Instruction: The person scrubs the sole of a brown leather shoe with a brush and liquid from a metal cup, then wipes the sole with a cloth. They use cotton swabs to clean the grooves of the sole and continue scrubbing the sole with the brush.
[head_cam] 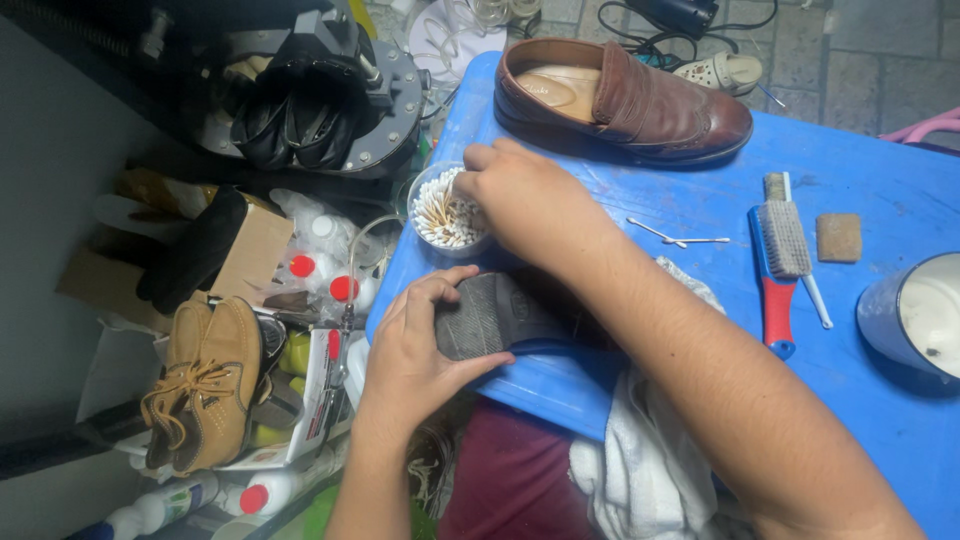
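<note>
Two hands: both work at the near left edge of the blue plastic table.
Left hand: closed around the heel of a dark upturned shoe.
Right hand: fingers dip into the clear round cup of cotton swabs; grip cannot be told.
Free room: bare table between the brown leather loafer and the red-handled brush.
Hidden: the shoe's front, under the right forearm.

Most of the shoe under the left hand lay hidden beneath the right forearm; only its grey heel showed. The right hand covered its own fingertips at the swab cup. Far right of the hands, the picture's edge cut off a white-filled pot.
</note>
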